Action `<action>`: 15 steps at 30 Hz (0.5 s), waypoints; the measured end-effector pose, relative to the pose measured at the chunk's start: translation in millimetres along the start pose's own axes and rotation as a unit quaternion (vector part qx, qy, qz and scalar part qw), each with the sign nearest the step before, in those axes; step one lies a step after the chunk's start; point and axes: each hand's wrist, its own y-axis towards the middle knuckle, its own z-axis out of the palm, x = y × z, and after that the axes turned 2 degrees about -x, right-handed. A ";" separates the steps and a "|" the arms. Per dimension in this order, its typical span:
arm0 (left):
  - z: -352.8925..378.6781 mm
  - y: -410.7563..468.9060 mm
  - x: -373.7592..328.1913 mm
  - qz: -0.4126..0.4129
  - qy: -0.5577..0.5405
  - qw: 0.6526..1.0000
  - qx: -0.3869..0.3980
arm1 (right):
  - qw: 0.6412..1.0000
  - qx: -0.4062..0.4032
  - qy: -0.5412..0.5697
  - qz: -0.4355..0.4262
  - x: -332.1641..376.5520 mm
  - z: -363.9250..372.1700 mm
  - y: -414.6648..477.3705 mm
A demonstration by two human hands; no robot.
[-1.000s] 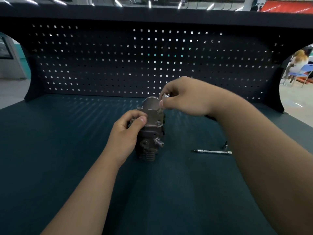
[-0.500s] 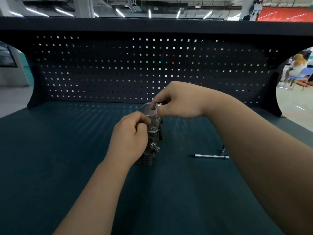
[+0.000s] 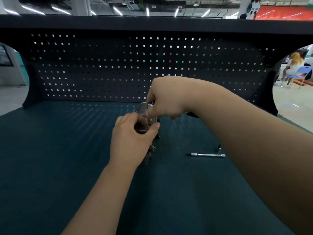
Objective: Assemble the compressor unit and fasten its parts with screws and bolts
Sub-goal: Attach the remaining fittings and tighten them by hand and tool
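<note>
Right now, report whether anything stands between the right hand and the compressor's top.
Nothing visible does. The right hand is at the top of the compressor, pinching a small silvery part. The left hand grips it lower down; the driver bar lies apart on the mat.

Left hand point(image 3: 130, 141) grips compressor point(image 3: 142, 108); right hand point(image 3: 165, 100) pinches bolt point(image 3: 151, 103) (atop).
</note>
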 end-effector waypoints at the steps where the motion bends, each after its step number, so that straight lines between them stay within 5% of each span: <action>1: 1.1 -0.1 -0.3 0.002 0.000 1.000 -0.007 | 1.000 0.001 -0.009 0.007 2.2 -0.7 -0.1; 11: 11.8 -4.6 -2.4 0.042 0.002 0.999 -0.016 | 0.987 -0.017 -0.157 0.013 23.2 1.5 -2.0; 15: 16.2 -5.5 -7.9 0.078 0.009 0.997 0.002 | 0.993 0.086 -0.074 -0.021 -0.8 -8.6 -7.7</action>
